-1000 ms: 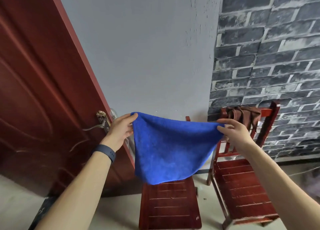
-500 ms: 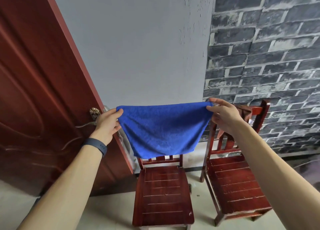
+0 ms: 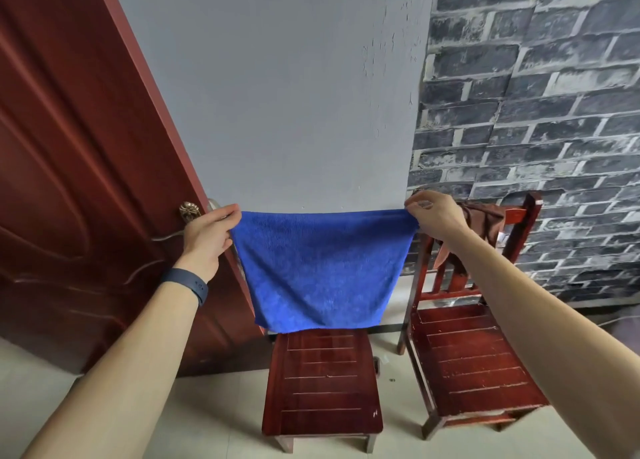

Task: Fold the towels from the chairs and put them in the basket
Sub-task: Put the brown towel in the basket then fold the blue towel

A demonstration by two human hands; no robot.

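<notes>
Fuzzy blue towel point(image 3: 320, 271) pulled taut, left hand point(image 3: 207, 237), right hand point(image 3: 437, 216) pinching corners

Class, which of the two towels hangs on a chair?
The brown towel, draped over the right chair's backrest; the blue towel is held up by the left hand and right hand.

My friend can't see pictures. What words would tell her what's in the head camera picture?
A person's left hand and right hand pinch the top corners of a blue towel, holding it spread out in front of a red wooden chair. A brown towel hangs over the back of a second chair beside it.
</notes>
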